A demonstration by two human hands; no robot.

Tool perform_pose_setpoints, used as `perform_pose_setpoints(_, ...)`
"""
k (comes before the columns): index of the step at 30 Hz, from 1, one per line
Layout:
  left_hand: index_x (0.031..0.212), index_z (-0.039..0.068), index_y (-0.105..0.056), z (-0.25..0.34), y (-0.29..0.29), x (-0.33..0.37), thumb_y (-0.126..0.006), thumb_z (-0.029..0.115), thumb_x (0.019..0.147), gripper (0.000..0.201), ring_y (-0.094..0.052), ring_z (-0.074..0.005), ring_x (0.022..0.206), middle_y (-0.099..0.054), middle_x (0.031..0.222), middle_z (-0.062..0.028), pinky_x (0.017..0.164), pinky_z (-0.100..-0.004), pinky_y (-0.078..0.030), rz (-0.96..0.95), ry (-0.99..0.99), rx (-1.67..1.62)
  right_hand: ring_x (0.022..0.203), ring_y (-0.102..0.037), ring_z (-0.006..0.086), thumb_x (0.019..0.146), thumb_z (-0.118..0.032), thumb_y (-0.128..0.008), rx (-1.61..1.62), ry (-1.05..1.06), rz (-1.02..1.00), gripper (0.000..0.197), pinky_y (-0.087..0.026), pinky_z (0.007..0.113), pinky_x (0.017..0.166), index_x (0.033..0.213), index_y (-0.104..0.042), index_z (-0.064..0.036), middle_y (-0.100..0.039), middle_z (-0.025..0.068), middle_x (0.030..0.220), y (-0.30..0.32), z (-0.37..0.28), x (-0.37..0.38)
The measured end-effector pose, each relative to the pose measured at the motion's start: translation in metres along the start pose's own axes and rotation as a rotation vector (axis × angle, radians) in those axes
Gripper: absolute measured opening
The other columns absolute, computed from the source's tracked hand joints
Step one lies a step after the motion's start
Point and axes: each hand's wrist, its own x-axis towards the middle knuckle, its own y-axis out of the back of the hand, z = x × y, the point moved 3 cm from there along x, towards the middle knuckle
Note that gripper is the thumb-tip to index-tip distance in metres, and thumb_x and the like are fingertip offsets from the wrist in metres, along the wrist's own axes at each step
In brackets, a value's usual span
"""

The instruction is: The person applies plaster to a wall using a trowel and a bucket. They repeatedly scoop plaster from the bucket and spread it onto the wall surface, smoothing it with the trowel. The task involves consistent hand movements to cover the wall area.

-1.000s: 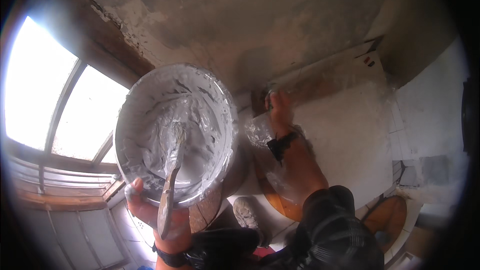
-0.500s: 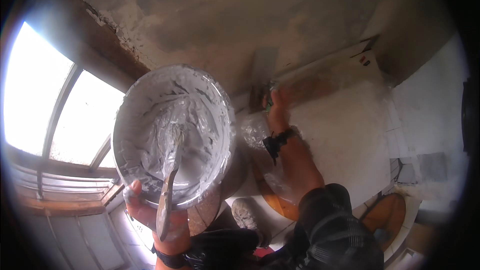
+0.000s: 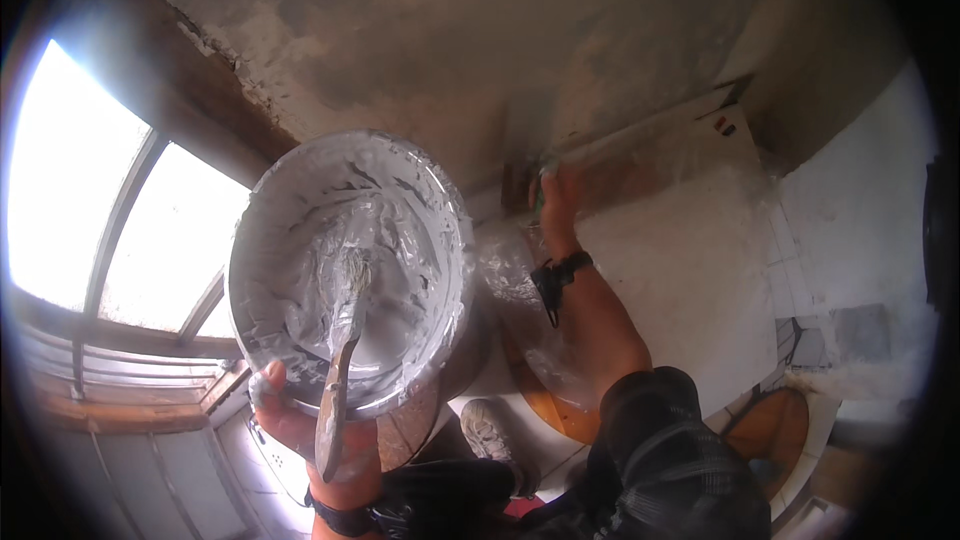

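Note:
My left hand (image 3: 300, 430) grips the lower rim of a round bucket (image 3: 250, 270), thumb at the edge and fingers below it. Thick light-grey paste (image 3: 400, 280) coats its inside. A wooden-handled brush (image 3: 338, 390) leans in it, bristles in the paste and handle jutting over the near rim above my wrist. Further right, my right hand (image 3: 560, 205) is closed round a green-handled tool (image 3: 541, 198) close to the bottom of the wall (image 3: 440, 50). Blur hides the tool's working end, so its exact kind is unclear.
Beneath my right arm lies a large pale board (image 3: 690, 280), with crumpled clear plastic (image 3: 505, 265) by its left side. Bright windows (image 3: 170, 240) line the left. Round brown-orange tops (image 3: 770, 430) show at the lower right. My shoe (image 3: 490, 430) stands on the floor.
My right hand and its tool have shifted very slightly near the wall. The bucket and brush stay almost in place in my left hand.

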Motion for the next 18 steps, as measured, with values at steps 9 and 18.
perform_pose_setpoints(9,0.127,0.003,-0.047,0.004,-0.002,-0.002,-0.058,0.036,0.082,0.058,-0.056,-0.0278,0.112,-0.054,0.126,-0.0138,0.094,-0.0411,-0.047,0.004,0.000,0.089,0.065,-0.055,0.0144,0.098,-0.022,-0.048,0.205,0.037,0.235,0.017,-0.044,0.028,0.054,0.094,-0.057,-0.0078,-0.057,0.0045,0.079,0.013,-0.067,0.053)
perform_pose_setpoints(18,0.125,0.004,-0.049,0.009,0.037,0.006,-0.059,0.036,0.083,0.053,-0.057,-0.0240,0.109,-0.054,0.123,-0.0152,0.093,-0.0374,-0.047,-0.164,-0.973,1.081,0.060,-0.055,0.0186,0.096,-0.018,-0.047,0.322,-0.097,0.309,0.017,-0.044,0.032,0.053,0.084,-0.054,-0.0078,-0.053,0.0055,0.069,-0.004,0.035,0.035)
